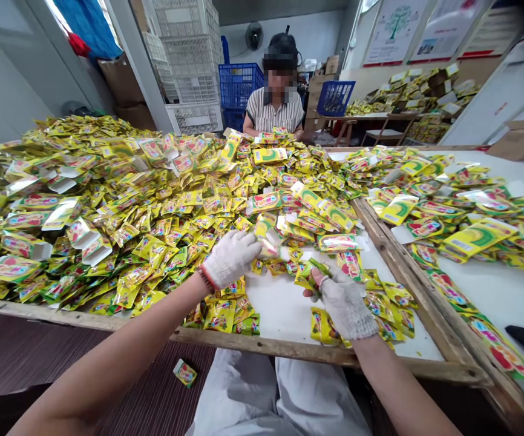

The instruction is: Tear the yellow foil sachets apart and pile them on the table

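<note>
Two-handed over near white tabletop (282, 312), right of packet heap (153, 206): grips yellow-green packets (306, 274) in closed right hand (344, 301); curls fingers of left hand (232, 259) at blurred carton (271, 249), cannot tell whether gripping.

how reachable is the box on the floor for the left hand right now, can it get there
Probably not directly: the left hand is over the table, and the wooden rim lies between it and the box below.
</note>
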Demonstrator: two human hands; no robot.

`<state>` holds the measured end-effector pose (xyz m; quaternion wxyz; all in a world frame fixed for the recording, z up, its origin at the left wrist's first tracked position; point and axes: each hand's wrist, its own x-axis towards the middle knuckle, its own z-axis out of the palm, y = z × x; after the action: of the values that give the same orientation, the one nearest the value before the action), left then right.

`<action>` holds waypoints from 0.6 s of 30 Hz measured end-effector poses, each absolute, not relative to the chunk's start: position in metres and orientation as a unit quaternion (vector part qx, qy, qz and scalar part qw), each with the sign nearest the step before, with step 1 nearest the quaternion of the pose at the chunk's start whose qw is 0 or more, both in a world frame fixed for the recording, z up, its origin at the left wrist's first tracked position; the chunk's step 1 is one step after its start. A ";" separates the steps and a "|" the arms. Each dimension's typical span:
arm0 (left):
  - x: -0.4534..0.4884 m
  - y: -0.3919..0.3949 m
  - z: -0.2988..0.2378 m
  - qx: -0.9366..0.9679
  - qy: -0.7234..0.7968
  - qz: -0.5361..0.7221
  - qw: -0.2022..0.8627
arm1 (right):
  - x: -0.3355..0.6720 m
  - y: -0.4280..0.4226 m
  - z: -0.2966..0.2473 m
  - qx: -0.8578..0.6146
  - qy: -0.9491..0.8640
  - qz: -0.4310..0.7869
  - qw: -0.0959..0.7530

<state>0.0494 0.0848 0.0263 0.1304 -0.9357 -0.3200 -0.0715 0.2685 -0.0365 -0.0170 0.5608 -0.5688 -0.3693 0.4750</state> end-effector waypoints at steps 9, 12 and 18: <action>0.064 0.052 0.008 -0.904 -0.404 -0.095 0.100 | 0.259 -0.030 -0.014 -0.578 -0.426 0.408 0.564; 0.074 0.049 0.003 -0.901 -0.417 -0.088 0.077 | 0.260 -0.028 -0.019 -0.559 -0.414 0.384 0.608; 0.065 0.034 -0.006 -0.895 -0.399 -0.185 -0.071 | 0.260 -0.025 -0.025 -0.612 -0.473 0.319 0.548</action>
<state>0.0654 0.0337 -0.0063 -0.0712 -0.8951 -0.3993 -0.1853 0.2599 -0.0248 -0.0250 0.5483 -0.6116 -0.4726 0.3194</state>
